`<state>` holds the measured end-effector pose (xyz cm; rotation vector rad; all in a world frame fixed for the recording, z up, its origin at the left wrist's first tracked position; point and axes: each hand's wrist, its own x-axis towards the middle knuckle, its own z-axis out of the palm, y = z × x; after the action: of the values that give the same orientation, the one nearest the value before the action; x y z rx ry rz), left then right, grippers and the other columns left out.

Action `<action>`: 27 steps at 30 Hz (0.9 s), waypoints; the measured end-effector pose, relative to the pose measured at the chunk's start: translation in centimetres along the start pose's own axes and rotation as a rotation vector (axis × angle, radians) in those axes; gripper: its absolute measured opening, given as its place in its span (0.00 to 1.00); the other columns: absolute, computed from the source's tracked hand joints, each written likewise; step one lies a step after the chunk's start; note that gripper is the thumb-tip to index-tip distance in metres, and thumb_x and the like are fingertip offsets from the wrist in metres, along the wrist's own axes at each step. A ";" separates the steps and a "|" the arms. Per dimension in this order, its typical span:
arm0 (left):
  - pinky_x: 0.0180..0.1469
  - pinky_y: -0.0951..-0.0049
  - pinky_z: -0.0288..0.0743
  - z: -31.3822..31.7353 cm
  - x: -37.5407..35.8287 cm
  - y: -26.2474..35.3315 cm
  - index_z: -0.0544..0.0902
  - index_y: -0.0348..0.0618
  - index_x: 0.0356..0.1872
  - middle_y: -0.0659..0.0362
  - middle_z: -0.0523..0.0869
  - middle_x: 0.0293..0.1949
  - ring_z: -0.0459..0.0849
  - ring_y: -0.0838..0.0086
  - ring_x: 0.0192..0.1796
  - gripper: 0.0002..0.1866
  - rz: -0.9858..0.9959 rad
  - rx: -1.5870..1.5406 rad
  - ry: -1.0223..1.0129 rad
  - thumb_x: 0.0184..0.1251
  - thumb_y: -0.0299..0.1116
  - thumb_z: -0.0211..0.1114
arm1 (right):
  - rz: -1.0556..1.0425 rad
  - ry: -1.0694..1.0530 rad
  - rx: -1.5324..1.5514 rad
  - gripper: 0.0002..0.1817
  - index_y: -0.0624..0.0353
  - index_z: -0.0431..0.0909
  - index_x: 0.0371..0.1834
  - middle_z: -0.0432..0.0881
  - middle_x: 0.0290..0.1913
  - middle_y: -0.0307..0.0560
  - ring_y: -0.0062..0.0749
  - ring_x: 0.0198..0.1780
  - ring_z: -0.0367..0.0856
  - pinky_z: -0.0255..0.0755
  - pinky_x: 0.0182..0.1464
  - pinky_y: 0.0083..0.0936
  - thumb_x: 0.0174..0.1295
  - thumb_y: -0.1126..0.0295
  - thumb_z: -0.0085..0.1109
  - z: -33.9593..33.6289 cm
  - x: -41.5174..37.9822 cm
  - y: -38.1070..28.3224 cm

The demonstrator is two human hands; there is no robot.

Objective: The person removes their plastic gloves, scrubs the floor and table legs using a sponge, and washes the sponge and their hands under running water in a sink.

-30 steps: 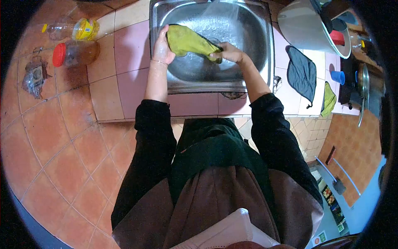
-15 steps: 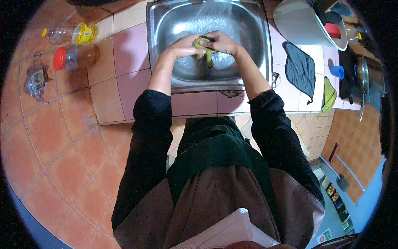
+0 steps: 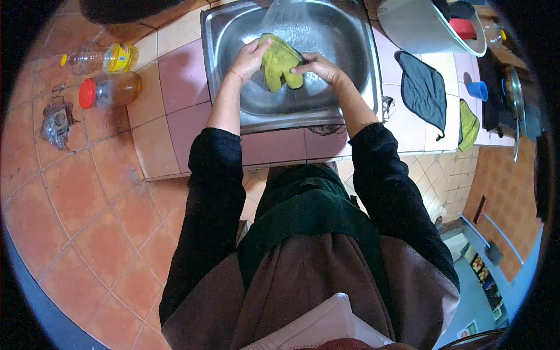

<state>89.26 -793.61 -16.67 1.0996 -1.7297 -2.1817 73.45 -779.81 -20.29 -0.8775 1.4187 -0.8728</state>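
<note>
A wet yellow-green cloth with a dark edge hangs spread out over the metal sink. My left hand pinches its upper left side between thumb and fingers. On the other side, my right hand grips the cloth's dark-edged right side, thumb in front. Two rounded lobes of the cloth droop toward me. Water sprays down at the sink's far side, just behind the cloth.
Right of the sink lie a dark grey cloth, a green cloth and a blue cup, with a white tub behind. To the left are a red-lidded jar, a yellow-labelled bottle and a crumpled plastic bag.
The cloth was bunched between my two hands under the spray. Now my hands are farther apart and it is opened out. The view has shifted slightly.
</note>
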 end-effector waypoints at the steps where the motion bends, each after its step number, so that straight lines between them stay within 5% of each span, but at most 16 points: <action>1: 0.38 0.76 0.75 -0.2 0.3 -0.2 0.75 0.42 0.46 0.63 0.80 0.38 0.80 0.78 0.39 0.16 -0.003 -0.070 0.026 0.66 0.43 0.53 | -0.038 0.045 0.117 0.28 0.61 0.76 0.48 0.79 0.44 0.43 0.31 0.49 0.72 0.56 0.59 0.26 0.43 0.59 0.67 0.0 0.1 0.8; 3: 0.39 0.75 0.75 -0.1 0.4 -0.1 0.75 0.42 0.46 0.62 0.80 0.39 0.80 0.78 0.39 0.16 0.036 -0.015 0.078 0.66 0.42 0.52 | -0.074 0.075 0.327 0.26 0.62 0.74 0.49 0.78 0.45 0.41 0.29 0.49 0.71 0.57 0.57 0.23 0.46 0.62 0.65 0.2 -0.3 1.0; 8: 0.42 0.74 0.75 -0.1 1.2 -1.3 0.75 0.40 0.45 0.61 0.80 0.39 0.80 0.77 0.39 0.15 0.104 -0.027 0.131 0.67 0.41 0.51 | -0.016 0.084 0.265 0.30 0.64 0.73 0.50 0.77 0.44 0.46 0.30 0.49 0.71 0.62 0.54 0.22 0.45 0.58 0.67 0.9 -0.7 0.8; 10: 0.42 0.73 0.74 0.3 0.8 -1.4 0.75 0.39 0.45 0.59 0.80 0.40 0.80 0.75 0.40 0.15 0.063 -0.165 0.160 0.67 0.40 0.51 | -0.245 0.541 0.043 0.31 0.66 0.72 0.50 0.75 0.50 0.53 0.35 0.51 0.72 0.63 0.55 0.27 0.43 0.61 0.69 2.3 0.9 2.6; 11: 0.42 0.73 0.74 0.5 0.7 -1.6 0.75 0.39 0.45 0.59 0.80 0.40 0.80 0.75 0.40 0.15 0.062 -0.164 0.160 0.67 0.40 0.51 | -0.162 0.791 -0.241 0.33 0.67 0.71 0.49 0.73 0.50 0.58 0.40 0.53 0.71 0.62 0.57 0.29 0.40 0.61 0.70 2.9 1.1 2.4; 14: 0.43 0.71 0.74 1.1 0.5 -1.7 0.72 0.40 0.46 0.57 0.80 0.41 0.80 0.72 0.41 0.14 0.047 -0.307 0.277 0.67 0.39 0.51 | -0.261 0.908 -0.125 0.30 0.67 0.72 0.44 0.75 0.43 0.56 0.42 0.49 0.73 0.65 0.54 0.29 0.39 0.62 0.71 4.3 1.2 1.5; 19: 0.49 0.68 0.72 3.1 -1.0 -2.3 0.69 0.41 0.47 0.56 0.78 0.44 0.78 0.68 0.46 0.12 0.116 -0.636 0.286 0.68 0.37 0.49 | -0.241 0.626 0.624 0.21 0.63 0.71 0.46 0.75 0.40 0.42 0.23 0.42 0.73 0.68 0.45 0.19 0.49 0.71 0.65 7.6 2.7 -0.4; 23: 0.55 0.66 0.67 4.3 -2.3 -3.5 0.67 0.44 0.49 0.55 0.75 0.48 0.74 0.68 0.52 0.11 0.162 -0.837 0.355 0.68 0.34 0.47 | -0.174 0.529 1.093 0.21 0.63 0.72 0.46 0.74 0.42 0.44 0.27 0.43 0.73 0.68 0.44 0.21 0.47 0.75 0.65 9.0 3.3 -1.1; 27: 0.59 0.67 0.62 4.6 -3.4 -4.2 0.66 0.45 0.51 0.55 0.74 0.50 0.72 0.69 0.55 0.13 0.197 -0.891 0.374 0.69 0.35 0.47 | -0.120 0.449 1.248 0.19 0.62 0.72 0.46 0.74 0.42 0.44 0.30 0.43 0.73 0.69 0.44 0.22 0.49 0.75 0.62 9.9 2.5 -2.4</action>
<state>90.16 -786.86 -18.62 0.9305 -0.5530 -2.0648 83.29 -783.27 -19.48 0.2115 0.8674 -1.8083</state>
